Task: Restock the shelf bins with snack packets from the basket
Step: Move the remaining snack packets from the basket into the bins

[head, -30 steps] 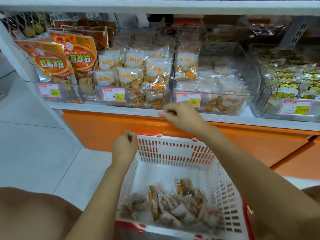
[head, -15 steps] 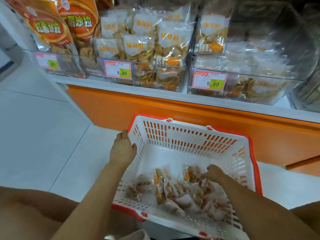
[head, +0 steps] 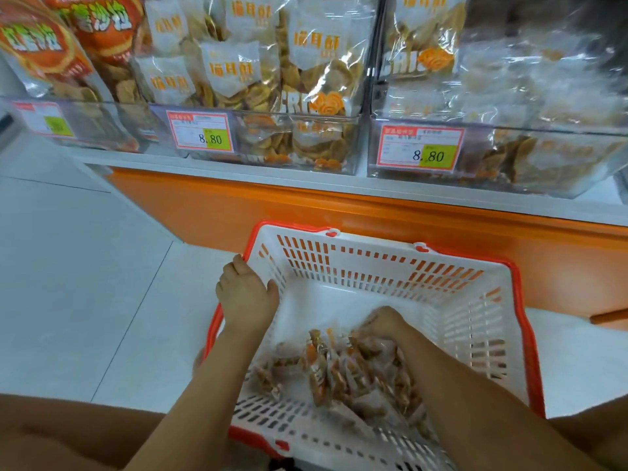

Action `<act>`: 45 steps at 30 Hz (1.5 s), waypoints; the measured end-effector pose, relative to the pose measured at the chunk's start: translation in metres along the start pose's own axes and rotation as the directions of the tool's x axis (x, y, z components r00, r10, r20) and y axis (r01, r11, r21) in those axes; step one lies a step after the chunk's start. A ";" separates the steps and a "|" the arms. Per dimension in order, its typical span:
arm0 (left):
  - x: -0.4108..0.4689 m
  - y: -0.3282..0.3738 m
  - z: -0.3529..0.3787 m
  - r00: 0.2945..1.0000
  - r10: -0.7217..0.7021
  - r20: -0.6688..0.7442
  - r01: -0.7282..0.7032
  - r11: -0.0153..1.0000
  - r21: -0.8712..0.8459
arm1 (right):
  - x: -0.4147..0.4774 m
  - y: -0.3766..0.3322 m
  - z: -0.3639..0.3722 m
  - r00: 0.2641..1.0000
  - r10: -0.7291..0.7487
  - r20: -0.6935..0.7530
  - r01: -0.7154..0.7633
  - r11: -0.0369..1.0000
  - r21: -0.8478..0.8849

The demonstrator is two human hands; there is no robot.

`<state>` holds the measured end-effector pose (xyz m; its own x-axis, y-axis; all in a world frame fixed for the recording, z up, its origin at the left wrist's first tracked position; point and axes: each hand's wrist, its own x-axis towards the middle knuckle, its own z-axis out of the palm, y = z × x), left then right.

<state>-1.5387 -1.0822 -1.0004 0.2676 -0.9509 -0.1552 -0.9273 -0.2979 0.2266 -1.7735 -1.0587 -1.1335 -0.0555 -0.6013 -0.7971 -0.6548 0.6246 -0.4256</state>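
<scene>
Fingers, left (head: 235,266): curled over the basket's left rim, pressed together, thumb on the inner side of the wall.
Left hand (head: 246,297): grips the rim, knuckles up, forearm running back toward the camera.
Fingers, right (head: 368,329): bent down into the pile, tips hidden among wrappers; cannot tell whether they pinch a packet.
Right hand (head: 382,321): back of hand up, resting in the packets, forearm crossing the basket's near right side.
Snack packets (head: 326,368): small clear wrappers with brown and orange contents, heaped loose in the near half of the basket floor, touching the right hand.
Basket (head: 356,263): white slotted walls, red rim, on the floor just in front of the shelf base.
Middle bin (head: 306,144): clear, on the shelf, packed with upright chip bags; price tag (head: 200,132) reads 8.80.
Right bin (head: 543,164): clear, bags lying low inside; second tag (head: 420,147) also 8.80.
Left bin (head: 85,127): holds orange bags (head: 102,35); tag blurred.
Shelf base (head: 306,212): orange panel under a white shelf edge.
Floor (head: 68,266): pale tiles.
</scene>
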 end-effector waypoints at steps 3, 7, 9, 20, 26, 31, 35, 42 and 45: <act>0.000 -0.003 0.000 1.000 0.025 0.013 -0.024 0.999 -0.025 | -0.003 -0.010 -0.007 0.992 -0.121 0.031 0.123 0.991 -0.059; -0.001 -0.010 -0.007 0.996 0.054 0.069 -0.047 0.994 -0.103 | -0.012 -0.011 -0.008 0.971 -0.241 -0.004 0.240 0.970 -0.041; -0.007 -0.010 -0.013 0.994 0.057 0.091 -0.043 0.987 -0.154 | -0.018 -0.011 -0.010 0.959 -0.282 -0.006 0.282 0.959 -0.019; -0.038 0.009 -0.060 0.832 0.380 0.405 -0.159 0.862 -0.481 | -0.113 -0.104 -0.076 0.802 -0.591 0.085 0.596 0.800 -0.062; -0.046 0.016 -0.080 0.781 0.503 0.369 -0.155 0.729 -0.666 | -0.173 -0.117 -0.111 0.753 -0.654 0.071 0.656 0.738 -0.157; -0.056 0.027 -0.100 0.787 0.533 0.311 -0.054 0.562 -0.825 | -0.207 -0.111 -0.128 0.725 -0.688 -0.013 0.684 0.723 -0.099; -0.061 0.035 -0.115 0.860 0.471 0.195 -0.021 0.414 -0.910 | -0.223 -0.110 -0.138 0.729 -0.679 -0.086 0.672 0.687 0.278; -0.067 0.068 -0.136 0.944 0.328 -0.026 -0.092 0.188 -0.978 | -0.227 -0.131 -0.129 0.782 -0.577 -0.236 0.572 0.515 0.638; -0.059 0.076 -0.146 0.931 0.360 -0.062 -0.171 0.279 -0.945 | -0.241 -0.135 -0.139 0.760 -0.558 -0.333 0.649 0.620 0.440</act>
<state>-1.5871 -1.0614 -0.8339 -0.0681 -0.9977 -0.0035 -0.0569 0.0004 0.9984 -1.7761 -1.0673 -0.8241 0.0723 -0.9716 -0.2252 -0.1104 0.2166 -0.9700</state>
